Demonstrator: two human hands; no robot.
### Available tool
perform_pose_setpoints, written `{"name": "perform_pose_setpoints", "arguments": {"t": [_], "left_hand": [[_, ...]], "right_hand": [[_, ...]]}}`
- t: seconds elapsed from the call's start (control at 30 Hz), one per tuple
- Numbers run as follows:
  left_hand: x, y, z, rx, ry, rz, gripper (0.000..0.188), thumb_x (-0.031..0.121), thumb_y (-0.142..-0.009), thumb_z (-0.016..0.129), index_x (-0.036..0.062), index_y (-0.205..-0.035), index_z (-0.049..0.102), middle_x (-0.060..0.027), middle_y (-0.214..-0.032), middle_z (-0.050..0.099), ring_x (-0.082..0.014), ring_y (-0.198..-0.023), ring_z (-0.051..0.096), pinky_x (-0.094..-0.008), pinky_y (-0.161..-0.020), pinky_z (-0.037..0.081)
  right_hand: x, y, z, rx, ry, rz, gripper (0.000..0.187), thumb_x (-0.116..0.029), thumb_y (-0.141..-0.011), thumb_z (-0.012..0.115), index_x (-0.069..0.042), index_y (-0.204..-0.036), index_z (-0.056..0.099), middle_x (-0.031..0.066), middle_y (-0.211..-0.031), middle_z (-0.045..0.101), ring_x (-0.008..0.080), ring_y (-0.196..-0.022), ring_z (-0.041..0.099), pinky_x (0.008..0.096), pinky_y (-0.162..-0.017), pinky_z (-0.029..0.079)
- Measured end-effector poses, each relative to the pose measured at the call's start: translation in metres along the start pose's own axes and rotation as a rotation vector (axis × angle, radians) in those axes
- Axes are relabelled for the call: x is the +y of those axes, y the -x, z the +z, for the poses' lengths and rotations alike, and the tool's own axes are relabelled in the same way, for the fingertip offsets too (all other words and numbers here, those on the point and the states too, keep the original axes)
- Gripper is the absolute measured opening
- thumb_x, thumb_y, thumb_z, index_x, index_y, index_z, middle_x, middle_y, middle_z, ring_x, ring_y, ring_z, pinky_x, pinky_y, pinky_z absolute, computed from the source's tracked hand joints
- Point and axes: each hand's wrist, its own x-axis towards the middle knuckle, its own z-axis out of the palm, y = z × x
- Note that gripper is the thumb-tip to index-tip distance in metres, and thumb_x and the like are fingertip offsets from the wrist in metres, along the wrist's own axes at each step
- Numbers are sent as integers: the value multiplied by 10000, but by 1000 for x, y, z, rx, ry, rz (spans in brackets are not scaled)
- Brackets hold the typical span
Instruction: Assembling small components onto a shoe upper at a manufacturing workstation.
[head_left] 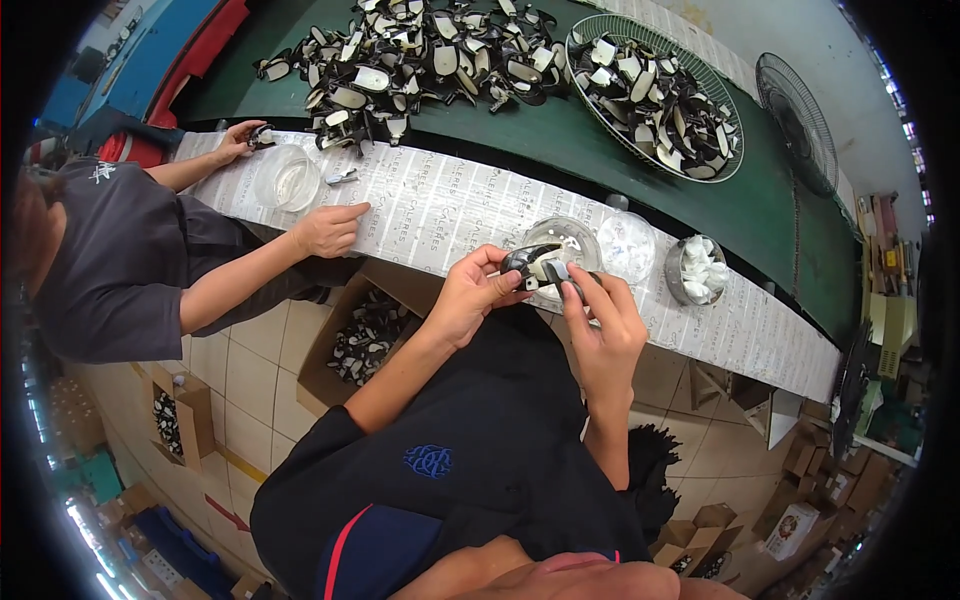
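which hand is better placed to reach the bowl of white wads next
Probably the right hand: it is nearer the bowl of white wads, on its side; the left hand is farther off, gripping a dark piece. The right is busy there too.

Left fingers (493, 291) hold a glossy black piece (526, 261); right fingers (617, 300) hold a small grey object (556, 271) overlapping it.

Workshop | green bench (240, 97) | heaped black-and-white parts (446, 60) | open carton (411, 287)

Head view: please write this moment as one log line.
left hand: holds glossy black-and-cream curved part | right hand: holds slim dark-grey object, close to part | beyond: round clear plastic bowl
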Motion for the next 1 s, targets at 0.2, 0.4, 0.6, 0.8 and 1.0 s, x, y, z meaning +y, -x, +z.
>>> {"name": "perform_pose_setpoints", "arguments": {"t": [0.2, 0.4, 0.6, 0.8, 1.0], "left_hand": [[-1, -1, -1, 14, -20, -12, 206, 66, -917, 668, 25, -1065, 530, -72, -1021, 642, -155, -911, 671, -323, -845, 597], [-1, -1, 1, 20, -30, -3, 220, 54, -910, 675, 26, -1070, 527, -77, -1009, 642, -154, -899, 674, -300, -813, 598], [-2, -1, 0, 13, -83, 10, 237, 53, -898, 691, 22, -1071, 532, -79, -1005, 642, -147, -883, 675, -279, -813, 590], [-1, -1, 0, 21, -96, 21, 247, 57, -896, 696, 11, -1083, 542, -80, -1017, 646, -143, -908, 667, -275, -814, 588], [2, 0, 2, 37, -130, -20, 193, 68, -922, 663, 36, -1058, 530, -68, -1032, 644, -145, -936, 658, -323, -857, 584]], "right_hand": [[3, -1, 5, -64, 34, -69, 255, -36, -814, 749, -40, -1067, 717, 103, -898, 611, 210, -689, 610, 319, -585, 501], [6, -2, 9, -75, 46, -78, 258, -50, -817, 747, -44, -1072, 712, 117, -922, 614, 239, -702, 615, 335, -605, 507], [9, -2, 11, -30, 89, -89, 259, -44, -815, 745, -36, -1071, 707, 122, -909, 611, 245, -706, 614, 340, -615, 510], [12, -2, 12, 25, 165, -44, 251, -40, -817, 744, -36, -1065, 708, 118, -882, 601, 243, -697, 613, 344, -611, 508], [16, -3, 8, 97, 202, -18, 231, -40, -825, 741, -28, -1054, 710, 112, -873, 606, 231, -685, 607, 335, -602, 505]]}}
